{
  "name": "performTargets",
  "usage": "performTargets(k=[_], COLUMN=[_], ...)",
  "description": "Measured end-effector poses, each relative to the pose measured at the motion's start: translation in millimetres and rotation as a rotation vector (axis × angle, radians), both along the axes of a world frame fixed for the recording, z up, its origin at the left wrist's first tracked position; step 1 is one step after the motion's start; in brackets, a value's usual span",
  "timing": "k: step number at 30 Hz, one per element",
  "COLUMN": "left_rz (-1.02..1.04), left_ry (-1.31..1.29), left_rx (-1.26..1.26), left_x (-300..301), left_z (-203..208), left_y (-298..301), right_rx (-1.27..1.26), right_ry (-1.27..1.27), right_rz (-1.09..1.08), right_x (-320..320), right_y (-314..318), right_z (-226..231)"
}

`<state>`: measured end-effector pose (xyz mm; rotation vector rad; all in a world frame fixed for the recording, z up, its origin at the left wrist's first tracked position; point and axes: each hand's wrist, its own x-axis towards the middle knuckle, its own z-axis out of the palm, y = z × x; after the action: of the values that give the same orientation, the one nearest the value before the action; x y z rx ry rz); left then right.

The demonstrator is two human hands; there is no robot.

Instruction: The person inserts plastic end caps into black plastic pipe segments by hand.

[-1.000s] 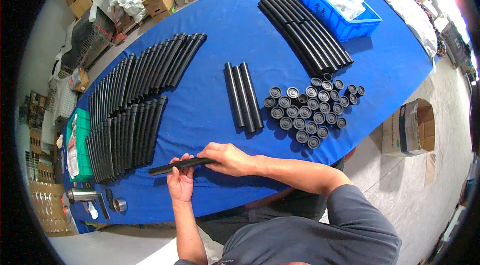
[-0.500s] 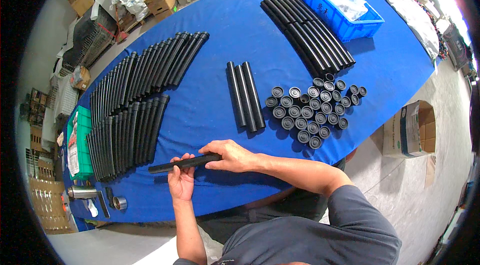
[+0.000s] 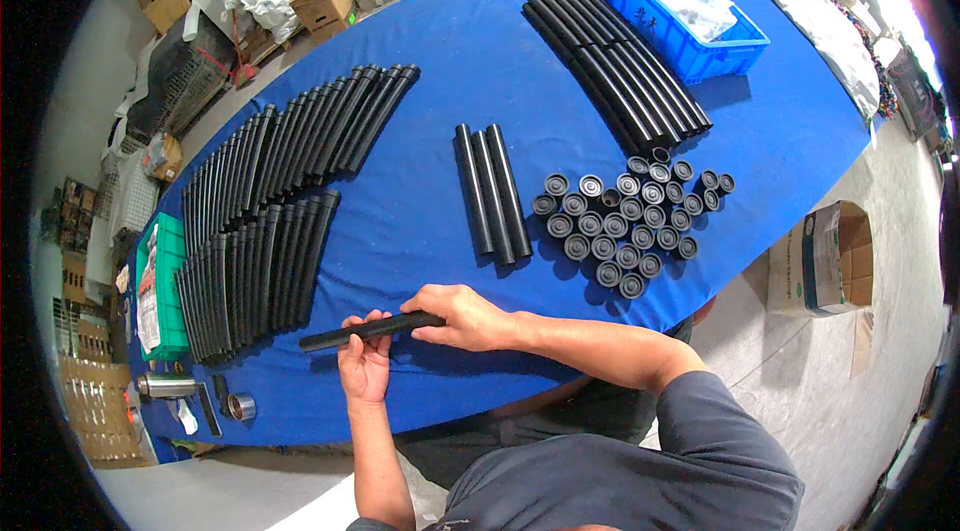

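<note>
Near the table's front edge I hold a black tube [image 3: 330, 339], lying nearly level from left to right. My left hand [image 3: 365, 367] supports its middle from below, palm up, with the thumb and fingers closed round it. Over the right end, my right hand [image 3: 466, 319] is closed, and its fingers hide that end. Beyond my hands lie three loose black tubes [image 3: 492, 195], side by side. To their right stands a cluster of round black caps [image 3: 616, 226] with ringed faces. Two rows of black tubes with wider ends [image 3: 268, 261] lie to the left.
A stack of black tubes [image 3: 625, 71] lies at the back right beside a blue crate [image 3: 735, 59] holding clear plastic bags. On the left edge sit a green crate [image 3: 172, 281], a steel flask [image 3: 166, 387] and a metal cup [image 3: 240, 406]. An open carton [image 3: 800, 266] stands on the floor at right.
My right hand has shifted slightly at the tube's right end, its fingers lifting a little. The left hand stays nearly still round the tube.
</note>
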<state>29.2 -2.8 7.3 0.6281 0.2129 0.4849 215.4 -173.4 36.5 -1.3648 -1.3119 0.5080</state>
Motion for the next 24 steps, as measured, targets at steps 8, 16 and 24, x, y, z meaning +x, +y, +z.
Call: performTargets(k=[8,16,24], left_rz=[0.025,0.035,-0.001], left_ry=[0.039,0.055,0.05], left_rx=[0.022,-0.022,-0.036], left_x=[-0.7,2.3,2.9], left_z=[0.7,-1.8,2.8], left_y=[-1.2,-2.2,-6.4], right_rx=[0.014,-0.039,-0.213], right_ry=[0.018,0.067,0.289], right_rz=[0.027,-0.001,0.027], right_x=[1.1,0.3,5.1], right_y=[3.3,2.3,4.9], right_z=[-1.9,-2.5,-4.5])
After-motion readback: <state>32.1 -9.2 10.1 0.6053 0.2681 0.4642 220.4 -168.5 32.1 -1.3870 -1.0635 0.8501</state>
